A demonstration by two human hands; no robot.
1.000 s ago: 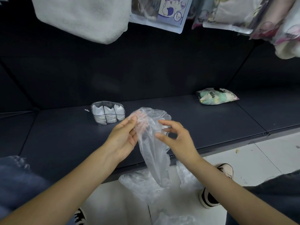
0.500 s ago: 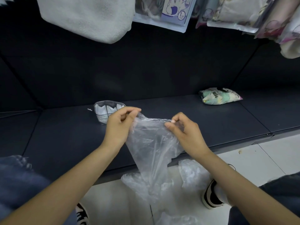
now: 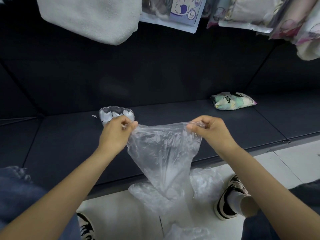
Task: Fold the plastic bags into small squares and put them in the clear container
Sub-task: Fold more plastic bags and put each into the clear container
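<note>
A clear plastic bag [image 3: 162, 153] hangs stretched between my hands above the front of the dark shelf [image 3: 69, 144]. My left hand [image 3: 117, 132] pinches its top left corner. My right hand [image 3: 209, 130] pinches the top right corner with curled fingers. The bag's lower end droops toward the floor. Behind my left hand stands the clear container [image 3: 110, 115], partly hidden, with folded white bags inside. More crumpled clear bags [image 3: 155, 198] lie on the white floor below.
A printed soft packet [image 3: 232, 101] lies on the shelf at the right. A white towel [image 3: 90, 16] and packaged goods [image 3: 183, 11] hang overhead. My shoes [image 3: 226, 200] and knees flank the bag pile on the tiled floor.
My hands have moved apart, pulling the bag's top edge wide and taut. A second ago my right hand was open beside the bag; now it pinches the corner.
</note>
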